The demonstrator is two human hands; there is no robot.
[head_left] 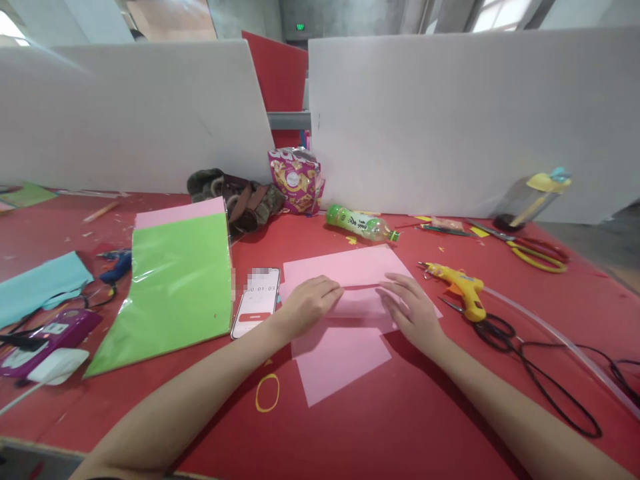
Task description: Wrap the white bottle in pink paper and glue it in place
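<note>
From my remote seat, I saw the phone (256,303) just beside the left hand (309,307), whose fingers were bunched at the fold of the paper (345,267), though I couldn't tell if they pinched it. The paper lay on the table (370,427) between both hands, and I judged that even pressure would keep the crease straight. The right hand's (413,307) fingers rested apart on it, near the glue gun (463,290).

The head camera looks forward and down, close over a flat red tabletop (400,427), upright white panels (470,120) across the upper frame.
</note>
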